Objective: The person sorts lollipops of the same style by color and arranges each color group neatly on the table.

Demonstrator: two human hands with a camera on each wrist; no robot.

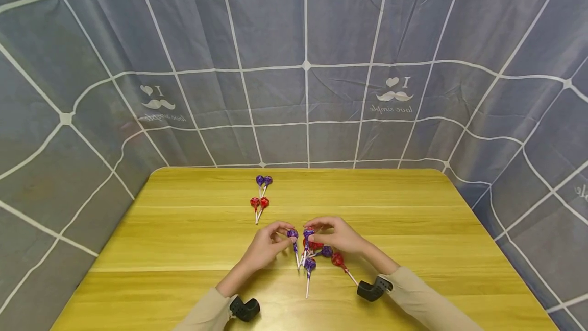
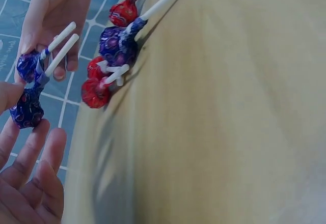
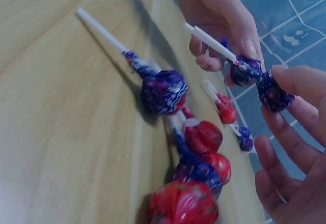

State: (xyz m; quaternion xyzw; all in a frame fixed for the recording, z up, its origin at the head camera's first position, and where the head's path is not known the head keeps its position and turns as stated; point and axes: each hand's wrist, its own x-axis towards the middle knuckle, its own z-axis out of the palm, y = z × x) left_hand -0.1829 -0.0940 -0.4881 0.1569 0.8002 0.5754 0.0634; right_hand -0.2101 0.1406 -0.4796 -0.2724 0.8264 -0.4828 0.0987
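Observation:
Between thumb and fingers, my left hand (image 1: 266, 250) pinches a purple-wrapped lollipop (image 1: 292, 234) by its head, the white stick pointing down. Just to the right, my right hand (image 1: 339, 235) pinches a second purple lollipop (image 1: 309, 232) the same way. In the left wrist view the two wrapped heads are close together, the left hand's lollipop (image 2: 26, 110) next to the right hand's lollipop (image 2: 29, 65). Beneath the hands lie loose lollipops: purple ones (image 1: 310, 264), a red one (image 1: 337, 259) by the right wrist, and red ones (image 1: 317, 245) partly hidden by the right hand.
Farther back on the yellow wooden table (image 1: 184, 239) lie two purple lollipops (image 1: 268, 180), with two red lollipops (image 1: 254, 202) just in front of them. A grey curtain (image 1: 275, 96) with white lines hangs behind and beside the table. Each wrist wears a black camera mount (image 1: 244, 309).

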